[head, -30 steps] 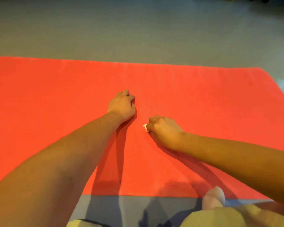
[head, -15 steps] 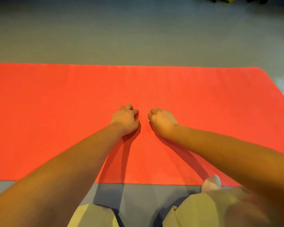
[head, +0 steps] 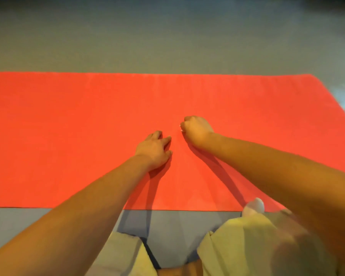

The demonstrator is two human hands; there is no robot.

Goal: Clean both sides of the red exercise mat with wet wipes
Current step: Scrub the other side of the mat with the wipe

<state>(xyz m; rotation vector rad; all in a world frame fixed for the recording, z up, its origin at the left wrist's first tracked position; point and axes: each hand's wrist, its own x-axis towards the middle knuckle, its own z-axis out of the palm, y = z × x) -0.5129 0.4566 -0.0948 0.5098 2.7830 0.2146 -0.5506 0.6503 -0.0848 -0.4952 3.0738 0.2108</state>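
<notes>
Two hands press on a flat red foam exercise mat [head: 68, 136] spread across grey floor [head: 167, 36].

Right hand [head: 196, 130] is fisted around a barely visible white wipe [head: 181, 127]; left hand [head: 154, 149] rests loosely curled, holding nothing.

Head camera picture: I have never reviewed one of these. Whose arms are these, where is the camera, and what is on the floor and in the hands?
There is no machine here. A person wears the camera on their head, so you look forward and down along their own bare arms. A flat red exercise mat lies spread on the grey floor. The left hand rests on the mat, fingers loosely curled, holding nothing visible. The right hand is a fist on the mat; a small white bit at its grip is probably a wet wipe, though too little shows to be sure. The person's knees in pale shorts show below.
</notes>
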